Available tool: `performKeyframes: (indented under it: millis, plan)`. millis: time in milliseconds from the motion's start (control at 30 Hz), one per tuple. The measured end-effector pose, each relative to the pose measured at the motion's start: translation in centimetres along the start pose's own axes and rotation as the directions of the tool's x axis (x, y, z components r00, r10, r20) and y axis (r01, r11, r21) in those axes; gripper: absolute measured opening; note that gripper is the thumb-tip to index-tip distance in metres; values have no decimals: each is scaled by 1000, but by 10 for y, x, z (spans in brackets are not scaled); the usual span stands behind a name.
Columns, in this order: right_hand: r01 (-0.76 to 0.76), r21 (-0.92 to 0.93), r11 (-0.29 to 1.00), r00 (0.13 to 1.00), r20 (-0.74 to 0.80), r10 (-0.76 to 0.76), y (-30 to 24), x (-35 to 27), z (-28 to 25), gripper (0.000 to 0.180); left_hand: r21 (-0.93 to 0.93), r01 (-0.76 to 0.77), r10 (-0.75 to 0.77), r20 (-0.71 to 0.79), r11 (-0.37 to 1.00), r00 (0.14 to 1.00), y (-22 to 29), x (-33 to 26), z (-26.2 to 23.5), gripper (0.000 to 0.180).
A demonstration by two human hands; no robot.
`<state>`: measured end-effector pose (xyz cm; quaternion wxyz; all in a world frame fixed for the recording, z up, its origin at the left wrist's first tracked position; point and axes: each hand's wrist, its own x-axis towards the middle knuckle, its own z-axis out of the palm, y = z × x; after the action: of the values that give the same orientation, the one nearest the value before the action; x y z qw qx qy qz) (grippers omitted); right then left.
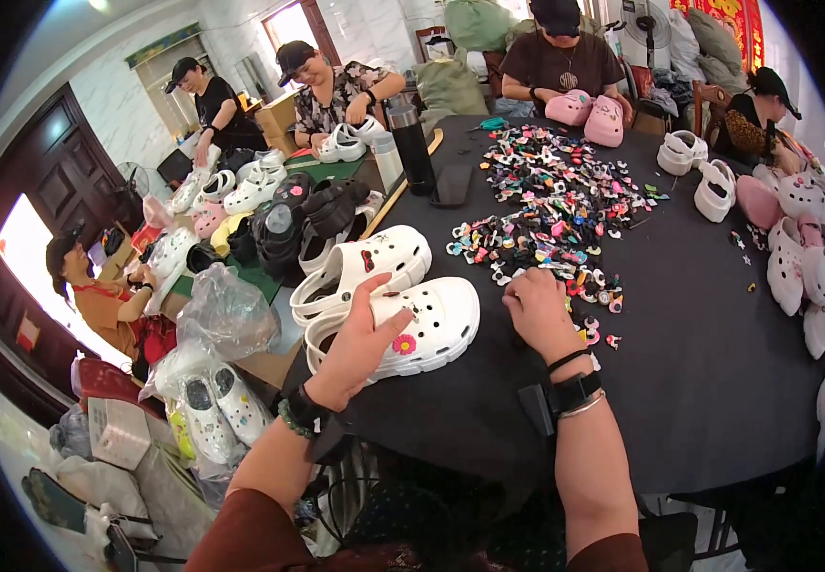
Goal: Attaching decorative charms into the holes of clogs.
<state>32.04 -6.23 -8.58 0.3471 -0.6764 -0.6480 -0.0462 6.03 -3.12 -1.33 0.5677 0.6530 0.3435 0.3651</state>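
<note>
A white clog [446, 310] with a pink flower charm stands on the black table in front of me. My left hand [360, 338] lies over its side, thumb and fingers wrapped round the upper. Just behind it is a second white clog [398, 255], with a red bow charm. My right hand [538, 310] rests at the near edge of a heap of small colourful shoe charms [565, 205]. Its fingers are curled down, and whatever is in them is hidden. Loose charms [612, 340] lie to the right of that hand.
A black bottle [412, 148] and a dark phone [452, 186] stand behind the clogs. White clogs [714, 191] lie along the table's right side. Bagged clogs [212, 419] sit at lower left. Across the table a person holds pink clogs [605, 121]; other people work around.
</note>
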Motion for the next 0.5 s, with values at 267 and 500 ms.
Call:
performKeyframes:
  millis: [267,500]
  plan:
    - [27,39,999,971,-237,-16,9,6,-10,9,-236,68,-109,-165,969,980,-5,4,-4,49]
    - [-114,-29,993,932,-350,97,47,5,-24,11,-163,27,-43,-96,986,994,-7,6,-4,50]
